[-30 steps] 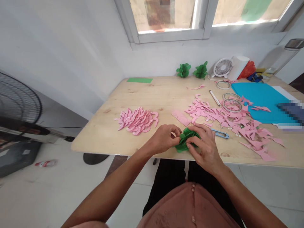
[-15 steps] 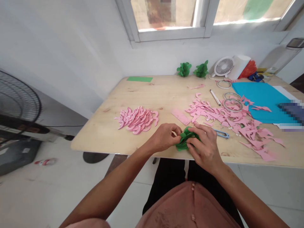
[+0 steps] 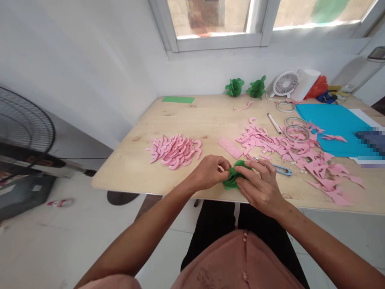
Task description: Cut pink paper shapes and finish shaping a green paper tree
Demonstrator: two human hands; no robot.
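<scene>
Head view, as I stand by: one green puff [image 3: 230, 183], layered paper, at the table's [image 3: 141, 126] near edge, between two hands. Left hand [image 3: 208, 174]: thumb and fingertips pinching its 9 o'clock side. Right hand [image 3: 261, 184]: fingers closed over its 3 o'clock side, thumb hard to make out. Done, I judge: two rear puffs [image 3: 234, 87], fan-leaved, round-lobed, upright by the wall at 12 o'clock. Left: the held one seems incomplete, folds bunched; how much remains, I cannot tell. Pink cutouts [image 3: 177, 152], wavy, heaped at 10 o'clock. Scraps [image 3: 274, 143], jagged, strewn at 2 o'clock. Blue tool [image 3: 283, 167], slim, at 3 o'clock. Green strip [image 3: 178, 99], flat, at 11 o'clock.
</scene>
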